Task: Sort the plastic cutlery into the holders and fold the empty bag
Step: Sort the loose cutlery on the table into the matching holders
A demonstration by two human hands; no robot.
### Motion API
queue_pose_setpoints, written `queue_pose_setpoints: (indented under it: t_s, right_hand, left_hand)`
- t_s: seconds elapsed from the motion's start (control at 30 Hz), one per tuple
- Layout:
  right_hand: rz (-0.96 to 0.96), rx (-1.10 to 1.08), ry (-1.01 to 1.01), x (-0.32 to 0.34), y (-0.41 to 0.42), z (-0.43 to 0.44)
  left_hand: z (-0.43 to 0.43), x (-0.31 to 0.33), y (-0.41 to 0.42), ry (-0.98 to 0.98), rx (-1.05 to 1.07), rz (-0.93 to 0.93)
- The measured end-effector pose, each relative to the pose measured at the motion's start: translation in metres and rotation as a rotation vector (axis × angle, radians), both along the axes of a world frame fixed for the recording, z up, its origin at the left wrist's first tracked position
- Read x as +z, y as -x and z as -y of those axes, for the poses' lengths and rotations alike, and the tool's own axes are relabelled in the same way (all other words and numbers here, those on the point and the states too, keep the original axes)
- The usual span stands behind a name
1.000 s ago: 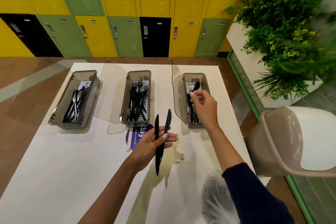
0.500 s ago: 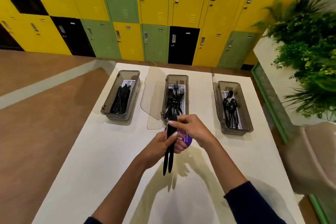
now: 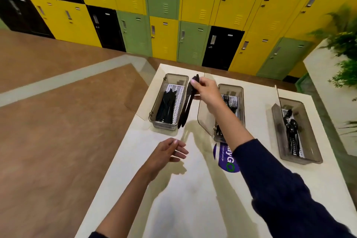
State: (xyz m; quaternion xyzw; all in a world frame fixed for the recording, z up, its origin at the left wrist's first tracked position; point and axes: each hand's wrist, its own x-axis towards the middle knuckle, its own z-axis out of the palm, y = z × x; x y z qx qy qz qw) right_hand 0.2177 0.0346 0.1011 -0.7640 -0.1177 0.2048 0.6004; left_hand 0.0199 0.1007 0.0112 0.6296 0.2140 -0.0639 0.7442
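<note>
Three smoky clear holders stand in a row on the white table [image 3: 193, 199]. The left holder [image 3: 154, 120] has black knives in it, the middle holder [image 3: 238, 91] black forks, the right holder [image 3: 313, 152] black spoons. My right hand [image 3: 205, 89] pinches two black plastic knives [image 3: 186, 110] by their upper ends, and they hang just over the right rim of the left holder. My left hand [image 3: 167, 152] hovers over the table's left part with relaxed fingers and holds nothing. The bag is out of view.
Each holder's clear lid is swung open; the middle lid [image 3: 205, 114] stands up between the left and middle holders. A purple round sticker [image 3: 225, 158] lies on the table. The table's left edge drops to a brown floor. Lockers line the back, plants stand at the right.
My right hand took the two knives from my left hand and carried them up-left to the left holder. My left hand let go and opened. The view turned left.
</note>
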Motion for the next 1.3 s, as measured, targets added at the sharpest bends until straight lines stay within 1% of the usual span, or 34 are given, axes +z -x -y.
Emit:
queue_pose_setpoints:
  t_s: [0.13,0.27,0.4,0.53,0.67,0.73,0.83,0.93,1.0,1.07,1.17,1.3]
  right_hand:
    - [0.076,-0.071,0.082,-0.017,-0.021,-0.039]
    - [0.149,-0.078,0.216,-0.048,-0.028,-0.062]
    - [0.213,-0.044,0.321,-0.067,-0.026,-0.074]
    - [0.264,-0.009,0.442,-0.087,-0.032,-0.081]
    - [0.497,0.040,0.716,-0.093,-0.033,-0.081]
    - [0.563,0.021,0.756,-0.089,-0.034,-0.078]
    - [0.612,-0.017,0.706,-0.078,-0.033,-0.067]
    - [0.623,-0.042,0.526,-0.059,-0.025,-0.041]
    - [0.625,-0.062,0.386,-0.046,-0.017,-0.020]
    - [0.627,-0.105,0.291,-0.033,-0.008,0.006]
    - [0.648,-0.178,0.258,-0.013,0.006,0.051]
    - [0.687,-0.223,0.296,-0.001,0.026,0.125]
  left_hand:
    - [-0.028,-0.019,-0.014,-0.011,0.171,-0.116]
    - [-0.046,-0.030,-0.038,0.020,0.346,-0.226]
    - [-0.055,-0.040,-0.057,0.027,0.387,-0.300]
    - [-0.051,-0.045,-0.063,0.012,0.454,-0.261]
    - [-0.047,-0.043,-0.064,-0.021,0.486,-0.222]
    - [-0.048,-0.041,-0.063,-0.017,0.482,-0.228]
    - [-0.046,-0.037,-0.060,-0.006,0.465,-0.272]
    - [-0.033,-0.029,-0.055,-0.027,0.470,-0.274]
    - [-0.021,-0.021,-0.054,-0.080,0.487,-0.238]
    - [-0.005,-0.012,-0.055,-0.146,0.485,-0.183]
    - [0.024,0.004,-0.059,-0.219,0.446,-0.075]
    - [0.076,0.029,-0.063,-0.311,0.358,0.069]
